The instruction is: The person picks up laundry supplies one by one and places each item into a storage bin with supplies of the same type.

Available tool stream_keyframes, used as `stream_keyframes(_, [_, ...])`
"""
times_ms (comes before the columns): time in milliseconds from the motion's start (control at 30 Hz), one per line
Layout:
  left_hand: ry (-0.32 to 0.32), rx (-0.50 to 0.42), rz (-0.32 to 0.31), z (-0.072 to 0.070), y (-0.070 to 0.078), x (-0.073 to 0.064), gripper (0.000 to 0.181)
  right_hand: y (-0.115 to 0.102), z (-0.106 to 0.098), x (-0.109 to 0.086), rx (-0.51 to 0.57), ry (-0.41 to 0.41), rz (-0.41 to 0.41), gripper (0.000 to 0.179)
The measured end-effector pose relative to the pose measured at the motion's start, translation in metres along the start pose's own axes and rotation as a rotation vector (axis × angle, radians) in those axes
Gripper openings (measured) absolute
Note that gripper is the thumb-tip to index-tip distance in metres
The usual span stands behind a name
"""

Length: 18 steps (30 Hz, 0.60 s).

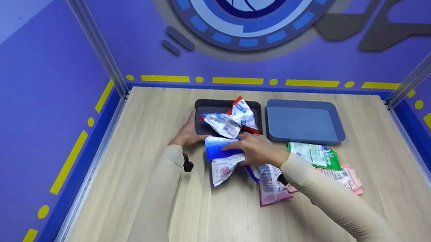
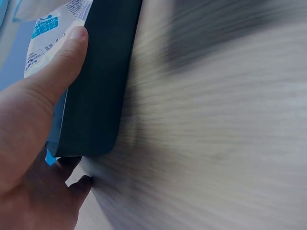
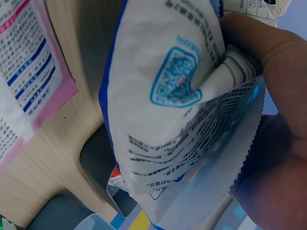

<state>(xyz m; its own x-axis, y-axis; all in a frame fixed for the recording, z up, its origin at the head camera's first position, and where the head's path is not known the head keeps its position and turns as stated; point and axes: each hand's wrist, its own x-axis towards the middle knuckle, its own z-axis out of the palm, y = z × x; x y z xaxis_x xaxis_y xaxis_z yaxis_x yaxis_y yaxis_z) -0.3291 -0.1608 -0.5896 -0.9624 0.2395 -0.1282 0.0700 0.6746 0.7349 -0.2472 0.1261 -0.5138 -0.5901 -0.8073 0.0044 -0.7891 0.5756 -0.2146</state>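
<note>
The left hand (image 1: 186, 135) grips a corner of the hard, dark tray (image 1: 214, 105), at 11 o'clock from the right hand (image 1: 257, 148). The right hand pinches a crinkly white packet (image 3: 158, 129) with a zigzag edge. From there, a smooth grey-blue tray (image 1: 302, 122) sits at 2 o'clock, a green packet (image 1: 314, 154) at 3.

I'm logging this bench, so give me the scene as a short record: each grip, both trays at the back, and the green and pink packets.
Left grip: touching left tray
Right grip: holding blue packet
In left tray: red-edged packets
Right tray: beside left tray
Green packet: near side of right tray
Pink packets: on table
</note>
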Motion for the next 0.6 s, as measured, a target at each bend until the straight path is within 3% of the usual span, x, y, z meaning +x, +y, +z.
stream_keyframes(233, [0.032, -0.008, 0.043, 0.0, -0.001, 0.001, 0.122, 0.002, -0.005, 0.001, -0.019, 0.031, 0.0, 0.065])
stream_keyframes(600, [0.034, -0.037, 0.02, 0.001, 0.0, 0.0, 0.126, 0.01, -0.014, 0.0, -0.023, 0.102, -0.005, 0.066])
